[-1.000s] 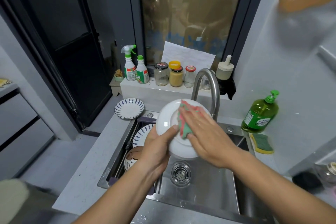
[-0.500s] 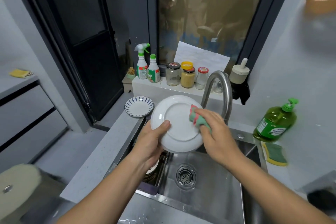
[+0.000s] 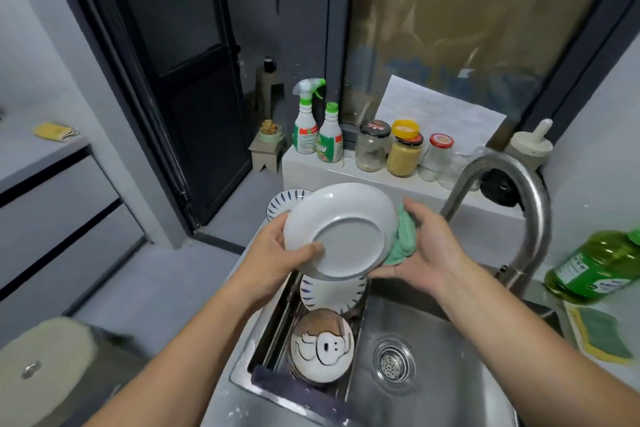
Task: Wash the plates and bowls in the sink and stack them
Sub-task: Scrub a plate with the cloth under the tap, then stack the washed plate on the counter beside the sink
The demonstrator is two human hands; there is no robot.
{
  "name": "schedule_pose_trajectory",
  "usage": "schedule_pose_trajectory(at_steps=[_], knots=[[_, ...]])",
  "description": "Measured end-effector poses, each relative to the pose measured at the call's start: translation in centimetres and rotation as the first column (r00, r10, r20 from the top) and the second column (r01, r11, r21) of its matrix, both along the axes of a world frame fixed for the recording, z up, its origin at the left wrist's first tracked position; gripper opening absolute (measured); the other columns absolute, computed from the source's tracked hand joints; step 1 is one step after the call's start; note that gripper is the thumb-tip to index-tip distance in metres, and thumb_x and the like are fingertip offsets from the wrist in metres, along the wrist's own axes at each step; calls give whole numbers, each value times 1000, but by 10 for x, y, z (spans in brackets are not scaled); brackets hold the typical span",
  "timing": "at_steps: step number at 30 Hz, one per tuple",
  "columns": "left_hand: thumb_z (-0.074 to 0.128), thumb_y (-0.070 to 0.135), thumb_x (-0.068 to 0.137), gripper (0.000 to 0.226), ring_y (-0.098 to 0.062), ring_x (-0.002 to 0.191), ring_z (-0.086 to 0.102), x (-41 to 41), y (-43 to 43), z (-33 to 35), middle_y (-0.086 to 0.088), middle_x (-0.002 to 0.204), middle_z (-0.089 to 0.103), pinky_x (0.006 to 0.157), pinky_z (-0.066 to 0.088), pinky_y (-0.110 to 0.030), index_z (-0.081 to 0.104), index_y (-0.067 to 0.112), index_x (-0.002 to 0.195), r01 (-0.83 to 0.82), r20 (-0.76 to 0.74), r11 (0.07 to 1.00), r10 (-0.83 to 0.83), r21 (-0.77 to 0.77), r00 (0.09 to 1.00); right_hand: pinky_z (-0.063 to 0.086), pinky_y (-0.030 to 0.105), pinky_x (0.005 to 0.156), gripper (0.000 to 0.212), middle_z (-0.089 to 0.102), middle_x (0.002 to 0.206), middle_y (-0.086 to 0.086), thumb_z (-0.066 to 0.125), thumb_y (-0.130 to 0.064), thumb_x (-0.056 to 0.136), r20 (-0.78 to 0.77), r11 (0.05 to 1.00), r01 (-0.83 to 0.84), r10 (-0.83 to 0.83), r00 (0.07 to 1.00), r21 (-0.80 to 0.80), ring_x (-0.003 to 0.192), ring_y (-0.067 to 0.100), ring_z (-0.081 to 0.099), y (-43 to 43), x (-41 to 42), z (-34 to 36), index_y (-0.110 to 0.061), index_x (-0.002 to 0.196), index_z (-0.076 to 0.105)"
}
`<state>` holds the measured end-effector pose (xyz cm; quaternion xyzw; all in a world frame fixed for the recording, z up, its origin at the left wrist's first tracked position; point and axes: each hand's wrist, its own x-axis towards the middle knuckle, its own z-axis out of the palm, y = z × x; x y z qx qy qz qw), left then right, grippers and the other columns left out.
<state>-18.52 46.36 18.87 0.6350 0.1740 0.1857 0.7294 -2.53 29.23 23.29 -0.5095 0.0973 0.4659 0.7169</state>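
My left hand (image 3: 282, 253) grips a white plate (image 3: 341, 229) by its left rim, thumb on the underside that faces me, above the sink (image 3: 446, 367). My right hand (image 3: 427, 250) holds a green cloth (image 3: 403, 239) against the plate's right edge, fingers wrapped behind it. Below, in a rack on the sink's left side, stand a blue-striped plate (image 3: 332, 291) and a bowl with a cartoon dog (image 3: 320, 347). Another blue-striped plate (image 3: 282, 199) lies on the counter behind, partly hidden by the held plate.
The curved steel tap (image 3: 512, 191) rises right of my right hand. A green soap bottle (image 3: 599, 269) and a sponge (image 3: 602, 336) sit on the right counter. Spray bottles (image 3: 306, 125) and jars (image 3: 405, 152) line the ledge behind. The drain (image 3: 393, 359) is in the basin.
The plate has tilted and shifted left, nearer me. My right hand with the cloth has slid from the plate's face to its right edge and behind it. The view has dipped towards the sink.
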Motion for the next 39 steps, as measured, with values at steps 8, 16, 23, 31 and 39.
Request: schedule_pose_trajectory(at_steps=[8, 16, 23, 31, 39], knots=[[38, 63, 100, 64, -16, 97, 65, 69, 100, -26, -4, 116, 66, 80, 47, -33, 60, 13, 133, -87, -99, 890, 47, -447, 994, 52, 57, 98, 16, 72, 99, 19, 68, -17, 92, 279, 978, 185, -152, 948, -94, 92, 31, 69, 108, 28, -52, -1, 96, 66], [44, 65, 97, 58, -16, 117, 67, 112, 174, -93, 2, 124, 73, 108, 47, -42, 69, 21, 125, -15, -279, 993, -17, -113, 960, 53, 25, 73, 28, 72, 98, 4, 63, -38, 96, 653, 889, 284, 23, 757, -361, 90, 19, 68, 175, 52, -114, -11, 105, 64], [46, 46, 106, 31, -12, 112, 61, 143, 213, -134, 11, 116, 64, 86, 48, -27, 60, 26, 125, -182, -290, 983, 181, 25, 940, 54, 41, 83, 29, 71, 81, 8, 60, -35, 99, 601, 895, 309, -60, 797, -321, 78, 27, 65, 233, 68, -168, -13, 81, 67], [37, 61, 94, 33, -29, 131, 52, 174, 237, -186, -4, 126, 63, 114, 38, -57, 62, 39, 90, -187, -302, 982, 190, 39, 934, 56, 24, 58, 17, 75, 71, -3, 63, -26, 97, 347, 879, 423, -334, 876, -220, 65, 14, 70, 262, 91, -197, -13, 92, 72], [45, 70, 86, 39, -22, 117, 64, 188, 246, -215, 6, 119, 69, 105, 50, -55, 62, 47, 112, -198, -351, 980, 175, -29, 920, 53, 21, 54, 23, 74, 79, -5, 56, -28, 102, 357, 859, 475, -390, 849, -192, 68, 11, 68, 275, 107, -213, -18, 90, 72]])
